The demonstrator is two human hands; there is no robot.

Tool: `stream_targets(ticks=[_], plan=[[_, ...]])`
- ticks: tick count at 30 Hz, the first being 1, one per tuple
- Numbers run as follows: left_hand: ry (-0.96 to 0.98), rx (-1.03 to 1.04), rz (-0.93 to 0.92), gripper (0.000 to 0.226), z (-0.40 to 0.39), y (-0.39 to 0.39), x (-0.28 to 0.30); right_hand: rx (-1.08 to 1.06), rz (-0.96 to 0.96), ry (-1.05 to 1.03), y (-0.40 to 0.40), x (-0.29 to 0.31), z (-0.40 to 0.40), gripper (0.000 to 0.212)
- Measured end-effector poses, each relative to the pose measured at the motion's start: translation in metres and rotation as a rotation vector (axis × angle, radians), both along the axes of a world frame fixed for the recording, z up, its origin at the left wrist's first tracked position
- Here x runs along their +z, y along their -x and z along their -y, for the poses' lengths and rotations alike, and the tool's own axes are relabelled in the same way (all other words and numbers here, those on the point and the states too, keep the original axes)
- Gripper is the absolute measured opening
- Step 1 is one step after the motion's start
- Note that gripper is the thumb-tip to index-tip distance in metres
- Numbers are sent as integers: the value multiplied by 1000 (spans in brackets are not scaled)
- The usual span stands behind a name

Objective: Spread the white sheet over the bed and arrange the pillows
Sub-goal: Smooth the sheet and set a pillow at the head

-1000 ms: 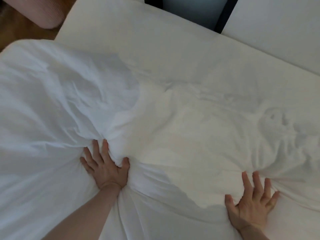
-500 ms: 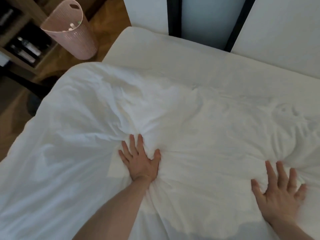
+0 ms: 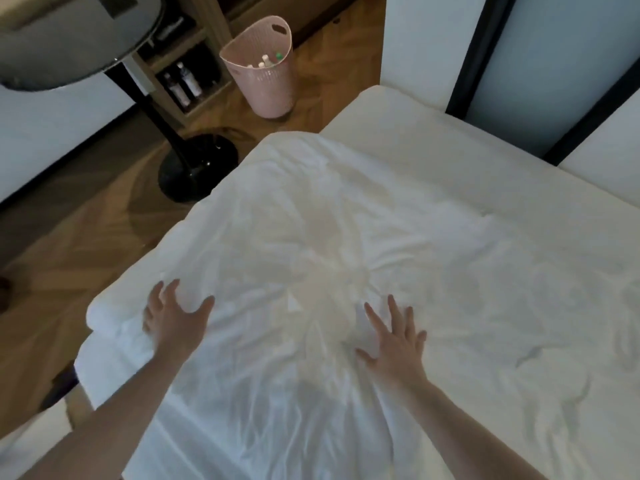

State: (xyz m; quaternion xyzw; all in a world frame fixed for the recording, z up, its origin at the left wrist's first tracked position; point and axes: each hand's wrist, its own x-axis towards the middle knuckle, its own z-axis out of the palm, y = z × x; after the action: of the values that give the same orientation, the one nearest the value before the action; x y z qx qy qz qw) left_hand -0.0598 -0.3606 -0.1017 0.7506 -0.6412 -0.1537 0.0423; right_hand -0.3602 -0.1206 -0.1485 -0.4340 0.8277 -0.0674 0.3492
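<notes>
A wrinkled white sheet lies over most of the bed, whose bare cream mattress shows along the far edge. My left hand is near the bed's left edge, fingers spread, just above or on the sheet. My right hand lies flat on the sheet near the middle, fingers apart. Neither hand grips the cloth. No pillows are in view.
A pink laundry basket with bottles stands on the wooden floor past the bed's far left corner. A black stand with a round base is left of the bed. Wooden shelves hold bottles. White panels rise behind the bed.
Both hands slid leftward across the sheet, the left one reaching the bed's left edge. The bunched folds have flattened. My view swung left, bringing floor, basket and stand into sight.
</notes>
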Motion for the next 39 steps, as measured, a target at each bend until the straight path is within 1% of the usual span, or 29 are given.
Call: stream_targets(ticks=[2, 3, 6, 7, 8, 10, 12, 14, 16, 17, 18, 19, 20, 21, 24, 26, 29, 32, 33, 35, 37, 39], plan=[[-84, 193, 27, 96, 14, -48, -1, 62, 1, -133, -12, -8, 7, 93], [-147, 300, 10, 103, 16, -65, -2, 82, -11, -174, -14, -13, 6, 94], [-304, 677, -200, 126, 20, -101, -23, 110, -41, -202, -11, -28, 1, 92], [-321, 766, -292, 133, 20, -106, -28, 121, -60, -195, -8, -33, -1, 91], [-317, 807, -379, 135, 20, -110, -33, 133, -78, -191, -7, -37, -3, 91], [-261, 803, -485, 127, 23, -114, -35, 145, -96, -190, -7, -42, -7, 90], [-212, 844, -579, 109, 26, -118, -27, 158, -91, -198, -8, -38, -8, 90], [-217, 836, -702, 91, 30, -118, -10, 153, -50, -207, -6, -27, -9, 90], [-242, 769, -834, 75, 30, -113, 15, 97, 27, -183, -5, -11, -14, 88], [-233, 739, -894, 75, 31, -111, 27, 36, 74, -144, -5, -2, -18, 87], [-205, 705, -928, 80, 30, -109, 38, -40, 126, -89, -5, 8, -24, 86], [-180, 671, -927, 84, 27, -103, 52, -121, 173, -30, -5, 19, -30, 83], [-136, 612, -918, 84, 24, -95, 67, -193, 205, 18, -5, 31, -38, 79], [-92, 534, -904, 77, 17, -84, 85, -253, 221, 47, -4, 44, -46, 76], [-8, 260, -848, 48, -14, -37, 137, -370, 235, 120, 2, 78, -73, 69], [34, 78, -818, 36, -47, 0, 171, -454, 272, 177, 9, 100, -95, 64], [20, -214, -765, 26, -103, 53, 206, -668, 345, 255, 25, 137, -137, 55], [20, -548, -751, 20, -158, 100, 228, -824, 386, 347, 51, 174, -185, 48], [0, -672, -777, 22, -175, 115, 234, -872, 406, 363, 61, 184, -204, 46], [-53, -962, -778, 46, -216, 143, 242, -962, 446, 365, 76, 203, -247, 38], [-13, -1270, -690, 65, -256, 167, 241, -1046, 496, 383, 93, 217, -287, 29], [-94, -1491, -605, 71, -298, 184, 228, -1130, 565, 390, 101, 224, -324, 26]])
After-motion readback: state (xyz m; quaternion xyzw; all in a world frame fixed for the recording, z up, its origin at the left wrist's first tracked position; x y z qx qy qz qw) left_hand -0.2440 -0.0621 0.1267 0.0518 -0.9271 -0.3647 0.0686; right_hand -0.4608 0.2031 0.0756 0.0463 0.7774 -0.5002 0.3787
